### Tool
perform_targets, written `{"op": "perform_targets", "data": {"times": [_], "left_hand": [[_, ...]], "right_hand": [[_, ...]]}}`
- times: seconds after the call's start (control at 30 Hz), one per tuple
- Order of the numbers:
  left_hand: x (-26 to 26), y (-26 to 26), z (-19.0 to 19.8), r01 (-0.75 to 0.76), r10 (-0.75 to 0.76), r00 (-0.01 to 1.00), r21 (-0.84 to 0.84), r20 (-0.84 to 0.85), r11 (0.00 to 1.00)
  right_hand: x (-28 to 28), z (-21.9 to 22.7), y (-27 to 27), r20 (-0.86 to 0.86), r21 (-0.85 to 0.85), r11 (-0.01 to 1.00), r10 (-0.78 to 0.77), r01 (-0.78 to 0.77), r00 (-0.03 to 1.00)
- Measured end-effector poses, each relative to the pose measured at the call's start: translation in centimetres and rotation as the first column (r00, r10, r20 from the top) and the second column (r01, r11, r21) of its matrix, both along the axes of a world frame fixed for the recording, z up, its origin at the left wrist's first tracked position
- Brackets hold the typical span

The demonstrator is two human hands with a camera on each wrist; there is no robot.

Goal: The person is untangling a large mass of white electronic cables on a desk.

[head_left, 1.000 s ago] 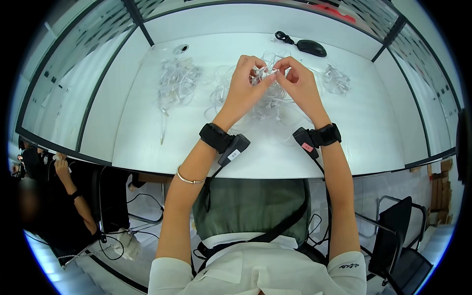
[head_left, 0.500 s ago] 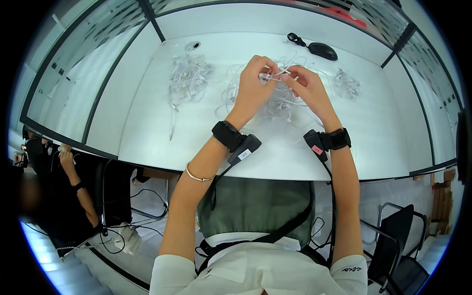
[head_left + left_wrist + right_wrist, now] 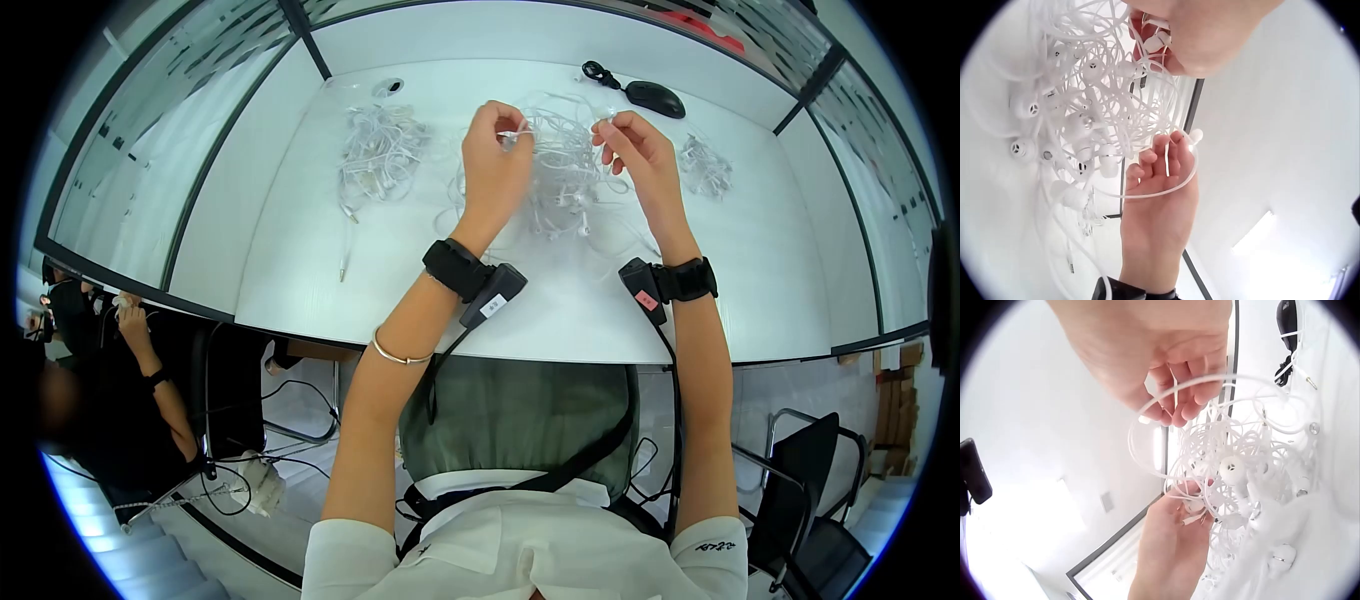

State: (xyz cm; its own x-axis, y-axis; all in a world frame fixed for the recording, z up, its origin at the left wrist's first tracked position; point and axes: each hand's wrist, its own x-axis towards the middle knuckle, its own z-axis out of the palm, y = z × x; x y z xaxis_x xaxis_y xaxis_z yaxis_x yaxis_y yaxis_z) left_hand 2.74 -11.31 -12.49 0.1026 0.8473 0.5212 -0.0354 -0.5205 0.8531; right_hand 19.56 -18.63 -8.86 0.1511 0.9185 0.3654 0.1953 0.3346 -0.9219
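Observation:
A tangled heap of white earphones [image 3: 568, 165] lies on the white desk between the two hands. My left hand [image 3: 492, 170], at the heap's left side, holds a cluster of white cable and earbuds in curled fingers; a white earbud [image 3: 1155, 42] shows between them in the left wrist view. On the other side, my right hand [image 3: 648, 165] pinches an earphone between thumb and index finger. Its white earbud [image 3: 1195, 135] sticks out past the fingertips, and its cable [image 3: 1154, 195] loops down in front of the palm. The other right fingers are loosely bent.
Another pile of white earphones [image 3: 382, 150] lies at the desk's left, with a plug trailing forward. A smaller white bundle [image 3: 706, 167] sits at the right. Behind it is a black mouse [image 3: 655, 99] with its cord coiled. Low partitions [image 3: 540, 50] enclose the desk.
The hands, close together half a second ago, have moved apart, the left hand to the left and the right hand slightly right and up. More of the heap shows between them.

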Motion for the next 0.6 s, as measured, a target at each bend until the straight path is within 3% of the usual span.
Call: {"op": "perform_targets", "data": {"times": [0.13,0.23,0.33,0.53,0.6], "left_hand": [[-0.5,-0.2,0.8,-0.12,0.121,0.993,0.057,-0.013,0.991],[-0.6,-0.3,0.8,-0.205,0.224,0.968,0.16,-0.115,0.966],[-0.3,-0.8,1.2,-0.287,0.366,0.916,0.37,-0.164,0.884],[-0.2,-2.1,2.4,-0.211,0.367,0.887,0.462,-0.28,0.862],[-0.1,-2.0,2.4,-0.132,0.225,0.942,0.342,-0.248,0.93]], "right_hand": [[0.0,0.5,-0.1,-0.055,0.052,0.999,0.004,-0.001,0.998],[-0.1,0.6,-0.4,-0.109,0.063,0.998,-0.015,0.022,0.994],[-0.2,0.6,-0.3,-0.12,0.06,0.998,-0.011,0.019,0.993],[-0.6,0.5,-0.5,-0.13,0.038,0.998,0.053,-0.048,0.99],[-0.4,0.2,-0.3,-0.131,0.042,0.997,0.076,-0.071,0.988]]}}
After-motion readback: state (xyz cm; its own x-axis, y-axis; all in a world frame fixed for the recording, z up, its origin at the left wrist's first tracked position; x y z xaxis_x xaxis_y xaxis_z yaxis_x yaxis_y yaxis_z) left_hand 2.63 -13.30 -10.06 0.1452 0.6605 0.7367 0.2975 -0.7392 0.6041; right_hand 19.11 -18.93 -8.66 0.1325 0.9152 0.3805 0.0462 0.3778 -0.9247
